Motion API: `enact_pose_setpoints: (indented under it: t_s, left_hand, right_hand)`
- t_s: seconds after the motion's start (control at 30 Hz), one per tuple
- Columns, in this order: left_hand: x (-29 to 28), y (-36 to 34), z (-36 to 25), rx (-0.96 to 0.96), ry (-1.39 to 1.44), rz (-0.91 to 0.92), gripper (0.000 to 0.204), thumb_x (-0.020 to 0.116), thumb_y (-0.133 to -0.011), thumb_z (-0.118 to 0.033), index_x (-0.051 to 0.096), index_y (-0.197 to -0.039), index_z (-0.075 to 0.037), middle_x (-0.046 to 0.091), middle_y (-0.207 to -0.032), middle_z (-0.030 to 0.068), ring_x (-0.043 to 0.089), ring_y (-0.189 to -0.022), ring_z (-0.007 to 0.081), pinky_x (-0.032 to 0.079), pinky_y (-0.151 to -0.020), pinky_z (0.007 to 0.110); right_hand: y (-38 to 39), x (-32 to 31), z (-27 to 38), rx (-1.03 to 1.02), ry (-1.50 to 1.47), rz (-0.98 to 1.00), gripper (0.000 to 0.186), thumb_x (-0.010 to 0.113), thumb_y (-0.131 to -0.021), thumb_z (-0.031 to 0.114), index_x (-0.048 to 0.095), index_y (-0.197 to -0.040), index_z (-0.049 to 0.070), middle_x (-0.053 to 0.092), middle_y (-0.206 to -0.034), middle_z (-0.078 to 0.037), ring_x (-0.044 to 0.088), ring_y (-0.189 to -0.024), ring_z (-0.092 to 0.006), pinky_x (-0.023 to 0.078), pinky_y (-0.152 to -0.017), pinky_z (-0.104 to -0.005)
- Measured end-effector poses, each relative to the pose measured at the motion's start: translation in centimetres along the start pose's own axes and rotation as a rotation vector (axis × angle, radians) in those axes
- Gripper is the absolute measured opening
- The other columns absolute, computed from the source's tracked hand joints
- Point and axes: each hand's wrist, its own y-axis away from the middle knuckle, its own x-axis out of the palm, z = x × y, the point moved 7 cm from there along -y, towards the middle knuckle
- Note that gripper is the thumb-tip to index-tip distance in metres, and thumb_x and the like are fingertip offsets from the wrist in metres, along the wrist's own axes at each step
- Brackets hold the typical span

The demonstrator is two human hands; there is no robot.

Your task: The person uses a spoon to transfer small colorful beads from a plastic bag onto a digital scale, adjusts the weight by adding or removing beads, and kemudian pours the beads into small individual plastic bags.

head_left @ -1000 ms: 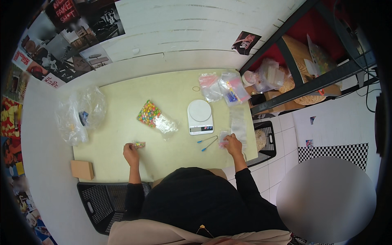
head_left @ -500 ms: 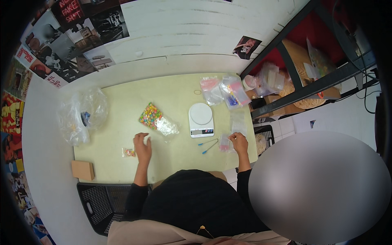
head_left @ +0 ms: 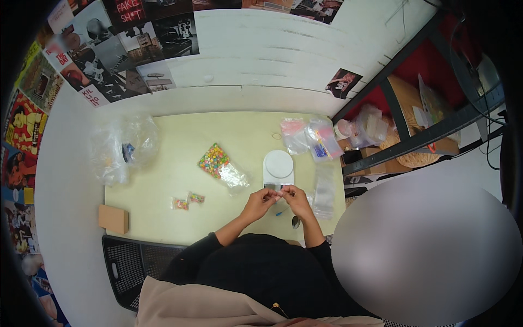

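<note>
Both hands meet at the table's (head_left: 163, 218) 5 o'clock edge, left hand (head_left: 262, 200) and right hand (head_left: 297, 199) pinching a small clear bag (head_left: 281, 189) between fingertips just below the scale (head_left: 278, 167), seemingly holding it open; candy bag (head_left: 218, 162) lies at 10 o'clock.

1. A clear bag of multicoloured candy (head_left: 220, 163) lay on the pale yellow table (head_left: 180, 180).
2. Two small filled packets (head_left: 187, 200) sat near the front edge.
3. A brown box (head_left: 113, 218) rested at the left corner.
4. A crumpled plastic bag (head_left: 122, 147) occupied the far left.
</note>
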Motion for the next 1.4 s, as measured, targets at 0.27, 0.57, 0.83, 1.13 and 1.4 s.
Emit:
enact_pose_setpoints:
  t_s: [0.27,0.57,0.83,1.13,1.4]
  left_hand:
    - [-2.7,0.5,3.7,-0.222,0.372,-0.072,0.022,0.065,-0.091,-0.016,0.067,-0.101,0.004,0.069,-0.088,0.0068,0.065,-0.082,0.0126,0.055,-0.075,0.026]
    - [-4.5,1.1,4.2,-0.165,0.161,-0.194,0.016,0.072,-0.085,-0.013,0.068,-0.089,0.002,0.067,-0.077,0.0051,0.061,-0.07,0.0095,0.051,-0.065,0.024]
    - [-4.4,1.0,2.8,-0.1,0.05,-0.142,0.017,0.076,-0.081,-0.013,0.065,-0.08,0.0,0.064,-0.071,0.0019,0.056,-0.064,0.0069,0.046,-0.06,0.023]
    - [-4.9,1.6,2.3,0.018,-0.109,-0.318,0.014,0.071,-0.082,-0.009,0.061,-0.078,-0.001,0.059,-0.064,0.0003,0.052,-0.059,0.0075,0.045,-0.056,0.023]
    - [-4.8,1.7,-1.9,0.335,-0.384,-0.096,0.053,0.073,-0.075,-0.011,0.052,-0.123,-0.007,0.055,-0.118,0.0115,0.052,-0.097,0.024,0.048,-0.07,0.032]
  right_hand:
    - [-1.0,3.0,1.4,-0.067,0.124,0.039,0.022,0.066,-0.088,0.02,0.063,-0.094,-0.001,0.066,-0.082,-0.006,0.058,-0.073,-0.0124,0.045,-0.066,-0.0266]
    - [-0.3,5.2,3.1,-0.035,0.301,0.031,0.029,0.071,-0.083,0.028,0.066,-0.094,0.002,0.068,-0.084,-0.008,0.062,-0.072,-0.0167,0.048,-0.067,-0.0302]
    - [-1.6,4.9,0.4,-0.036,0.156,0.1,0.028,0.071,-0.083,0.027,0.069,-0.091,0.001,0.069,-0.082,-0.009,0.063,-0.073,-0.0174,0.048,-0.067,-0.0298]
    - [0.2,5.6,3.9,-0.178,0.714,-0.135,0.021,0.069,-0.079,0.017,0.066,-0.093,0.002,0.069,-0.082,-0.009,0.064,-0.071,-0.0197,0.049,-0.066,-0.0317]
    - [-1.4,5.0,2.0,-0.091,0.395,0.013,0.019,0.063,-0.08,0.015,0.065,-0.093,0.001,0.068,-0.082,-0.008,0.062,-0.071,-0.0159,0.048,-0.068,-0.0292]
